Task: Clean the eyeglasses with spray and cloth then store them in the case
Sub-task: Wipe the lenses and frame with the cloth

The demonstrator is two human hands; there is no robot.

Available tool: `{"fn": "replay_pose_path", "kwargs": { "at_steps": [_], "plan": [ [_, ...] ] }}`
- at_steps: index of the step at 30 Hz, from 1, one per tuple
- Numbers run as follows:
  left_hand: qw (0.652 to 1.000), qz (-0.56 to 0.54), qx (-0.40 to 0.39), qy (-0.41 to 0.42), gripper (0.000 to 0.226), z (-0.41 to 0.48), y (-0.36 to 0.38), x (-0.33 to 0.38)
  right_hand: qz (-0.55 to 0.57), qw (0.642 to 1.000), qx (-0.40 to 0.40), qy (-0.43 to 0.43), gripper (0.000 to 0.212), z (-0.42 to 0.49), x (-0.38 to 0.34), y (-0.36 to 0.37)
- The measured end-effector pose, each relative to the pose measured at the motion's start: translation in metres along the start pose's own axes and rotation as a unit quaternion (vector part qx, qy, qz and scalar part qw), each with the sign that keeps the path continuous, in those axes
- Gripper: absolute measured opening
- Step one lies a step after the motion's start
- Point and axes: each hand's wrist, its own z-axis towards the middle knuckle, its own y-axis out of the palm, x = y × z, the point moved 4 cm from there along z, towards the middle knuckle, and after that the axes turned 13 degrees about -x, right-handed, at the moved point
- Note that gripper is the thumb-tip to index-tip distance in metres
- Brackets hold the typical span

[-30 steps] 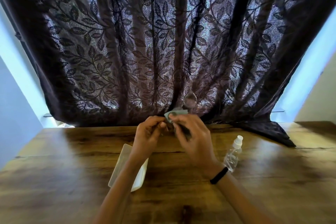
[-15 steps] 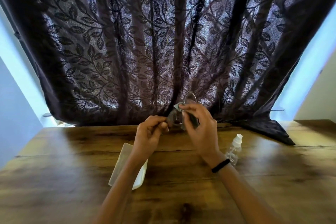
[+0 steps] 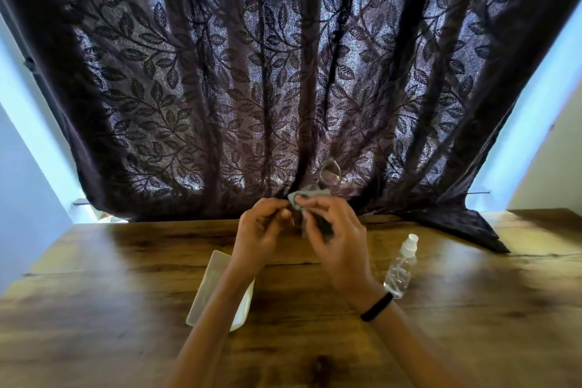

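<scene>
A dark leaf-patterned curtain (image 3: pixel 283 72) is hanging behind the wooden table (image 3: pixel 472 324) I am looking down on. Above the table's far edge, my left hand (image 3: pixel 259 235) is pinching shut on one end of the eyeglasses (image 3: pixel 329 178), though its exact hold is hidden by the fingers. My right hand (image 3: pixel 338 236) is closing thumb and fingers on the pale green cloth (image 3: pixel 299 198), pressing it against the near lens; the far lens is standing clear above the knuckles, against the curtain. Compared with half a second ago, the right hand is sitting lower and the cloth is showing more fully between the two thumbs, while the left hand is staying where it was. A black band (image 3: pixel 376 306) is circling the right wrist. Outward, the white case (image 3: pixel 217 287) is lying open on the table under the left forearm, and the clear spray bottle (image 3: pixel 401 264) is standing just right of the right wrist, both unmoved.
</scene>
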Motion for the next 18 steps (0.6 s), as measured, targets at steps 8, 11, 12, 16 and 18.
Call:
{"fn": "replay_pose_path", "kwargs": {
  "at_steps": [8, 11, 12, 16, 18],
  "plan": [
    [0.999, 0.038, -0.015, -0.003, 0.03, -0.01, 0.001, 0.004, 0.08, 0.986, 0.089, 0.113, 0.028, 0.015, 0.037, -0.038],
    [0.999, 0.037, -0.01, -0.011, 0.023, -0.01, -0.002, 0.006, 0.103, 0.979, 0.126, 0.124, 0.034, 0.024, 0.048, -0.055],
    [0.999, 0.033, -0.014, -0.012, 0.021, -0.01, -0.001, 0.007, 0.099, 0.978, 0.131, 0.125, 0.035, 0.026, 0.05, -0.057],
    [0.999, 0.014, -0.038, -0.006, 0.021, -0.012, 0.002, 0.011, 0.086, 0.978, 0.137, 0.128, 0.026, 0.031, 0.055, -0.06],
    [0.999, 0.015, -0.047, 0.002, 0.023, -0.011, 0.002, 0.012, 0.069, 0.982, 0.124, 0.122, 0.023, 0.032, 0.055, -0.057]
  ]
}}
